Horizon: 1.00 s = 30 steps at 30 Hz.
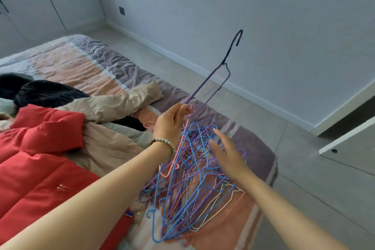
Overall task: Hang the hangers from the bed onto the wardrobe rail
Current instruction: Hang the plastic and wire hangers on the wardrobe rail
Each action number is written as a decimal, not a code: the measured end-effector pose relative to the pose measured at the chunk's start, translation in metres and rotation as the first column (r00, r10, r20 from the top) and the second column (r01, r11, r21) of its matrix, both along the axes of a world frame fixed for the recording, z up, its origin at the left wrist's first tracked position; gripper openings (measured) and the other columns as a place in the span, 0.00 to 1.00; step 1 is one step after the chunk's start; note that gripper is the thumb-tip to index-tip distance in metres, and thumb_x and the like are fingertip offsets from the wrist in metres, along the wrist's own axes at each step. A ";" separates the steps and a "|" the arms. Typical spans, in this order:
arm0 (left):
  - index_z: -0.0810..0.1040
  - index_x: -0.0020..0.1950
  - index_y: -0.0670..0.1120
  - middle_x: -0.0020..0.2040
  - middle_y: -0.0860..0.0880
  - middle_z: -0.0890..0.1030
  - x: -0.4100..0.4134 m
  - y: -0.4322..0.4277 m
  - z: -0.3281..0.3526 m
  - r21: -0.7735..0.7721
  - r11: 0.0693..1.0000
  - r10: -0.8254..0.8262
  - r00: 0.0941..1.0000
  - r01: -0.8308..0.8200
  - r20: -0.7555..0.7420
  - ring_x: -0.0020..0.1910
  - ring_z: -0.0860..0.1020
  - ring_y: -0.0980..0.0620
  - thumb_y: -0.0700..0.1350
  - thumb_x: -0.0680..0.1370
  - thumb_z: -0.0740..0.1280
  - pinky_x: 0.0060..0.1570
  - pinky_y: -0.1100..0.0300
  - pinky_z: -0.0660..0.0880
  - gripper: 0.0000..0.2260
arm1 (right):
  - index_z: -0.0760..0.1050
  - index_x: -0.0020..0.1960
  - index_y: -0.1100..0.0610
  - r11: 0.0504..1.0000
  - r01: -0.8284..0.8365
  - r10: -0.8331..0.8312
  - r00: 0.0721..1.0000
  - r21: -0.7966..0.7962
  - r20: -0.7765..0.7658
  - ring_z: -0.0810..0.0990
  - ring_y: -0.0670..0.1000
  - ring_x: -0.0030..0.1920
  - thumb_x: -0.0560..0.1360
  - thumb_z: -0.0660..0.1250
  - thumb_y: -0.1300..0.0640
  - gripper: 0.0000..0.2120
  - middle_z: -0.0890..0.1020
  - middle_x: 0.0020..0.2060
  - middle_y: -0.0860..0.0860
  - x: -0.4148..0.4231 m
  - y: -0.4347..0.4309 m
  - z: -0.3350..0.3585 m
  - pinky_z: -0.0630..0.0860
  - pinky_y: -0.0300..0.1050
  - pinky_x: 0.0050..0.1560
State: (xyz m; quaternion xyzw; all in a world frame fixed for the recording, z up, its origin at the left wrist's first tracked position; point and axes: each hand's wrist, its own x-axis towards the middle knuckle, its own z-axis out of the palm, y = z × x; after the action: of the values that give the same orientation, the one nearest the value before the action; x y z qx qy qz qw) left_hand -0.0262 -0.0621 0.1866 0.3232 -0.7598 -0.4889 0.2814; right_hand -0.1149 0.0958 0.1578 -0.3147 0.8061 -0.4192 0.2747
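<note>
The left hand's fingers (185, 110) are curled together and pinch the bottom end of 1 purple hanger (203, 87). This hanger is lifted clear of the rest and stands tilted in the air, its hook at the top, pointing toward the wall (284, 26). The left hand (172, 124) is held above the far edge of the pile, and a bead bracelet (164, 142) sits on its wrist.

The right hand's fingers (218, 134) are straight and spread apart, holding nothing. The right hand (225, 154) hovers over the right side of the pile, palm turned toward it; I cannot tell whether the fingertips touch the wires.

Between and under the 2 hands lies the pile of hangers (188, 189): thin blue, purple, pink and white ones tangled together in a heap. It rests on the near corner of the bed (113, 63), on a cover striped in peach and grey-purple. A single pink hook pokes out just beside the left hand, on the side away from the pile.

To the left of the pile, clothes lie across the bed: a red padded jacket (40, 158) nearest, a beige coat (113, 103) beyond it, and a dark garment (46, 91) further back.

Past the bed is a grey tiled floor (304, 168). Pale cupboard doors (30, 10) stand in the far left corner, and a white panel (345, 142) juts in at the right edge.
</note>
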 end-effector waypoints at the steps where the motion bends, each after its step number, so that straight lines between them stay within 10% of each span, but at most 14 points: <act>1: 0.76 0.41 0.57 0.40 0.55 0.83 -0.009 0.008 0.025 -0.010 0.999 -0.042 0.999 0.042 -0.030 0.40 0.82 0.53 0.52 0.80 0.56 0.45 0.52 0.79 0.12 | 0.60 0.73 0.48 0.997 0.047 -0.048 0.999 -0.067 -0.008 0.61 0.44 0.72 0.78 0.57 0.44 0.25 0.65 0.71 0.44 -0.007 0.001 0.032 0.59 0.38 0.66; 6: 0.78 0.37 0.49 0.31 0.49 0.82 -0.049 0.072 0.146 0.109 0.939 -0.309 0.940 0.325 -0.144 0.31 0.81 0.53 0.52 0.79 0.59 0.35 0.59 0.78 0.15 | 0.68 0.70 0.52 0.917 0.209 -0.232 0.972 -0.340 -0.030 0.69 0.39 0.64 0.79 0.57 0.46 0.21 0.72 0.65 0.43 -0.039 0.042 0.186 0.62 0.22 0.57; 16: 0.80 0.39 0.46 0.33 0.49 0.83 -0.092 0.244 0.368 -0.018 0.575 -0.800 0.558 0.818 -0.220 0.34 0.83 0.48 0.56 0.79 0.56 0.27 0.61 0.77 0.19 | 0.81 0.50 0.54 0.756 0.389 -0.508 0.856 -0.526 -0.098 0.82 0.41 0.50 0.77 0.61 0.49 0.13 0.85 0.46 0.46 -0.036 0.236 0.409 0.76 0.34 0.49; 30: 0.78 0.38 0.42 0.32 0.47 0.82 -0.057 0.570 0.541 -0.413 0.009 -0.987 -0.057 0.911 -0.148 0.31 0.81 0.50 0.54 0.80 0.54 0.32 0.63 0.77 0.21 | 0.81 0.49 0.60 0.384 0.496 -0.889 0.427 -0.779 -0.165 0.83 0.46 0.47 0.76 0.63 0.51 0.13 0.86 0.43 0.50 0.087 0.562 0.554 0.78 0.36 0.47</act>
State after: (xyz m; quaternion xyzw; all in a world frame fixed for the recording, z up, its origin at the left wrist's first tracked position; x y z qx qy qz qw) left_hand -0.0835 0.5082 0.7277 -0.4366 -0.7304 -0.5239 0.0360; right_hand -0.0277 0.6580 0.7117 -0.1007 0.7091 -0.6219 -0.3165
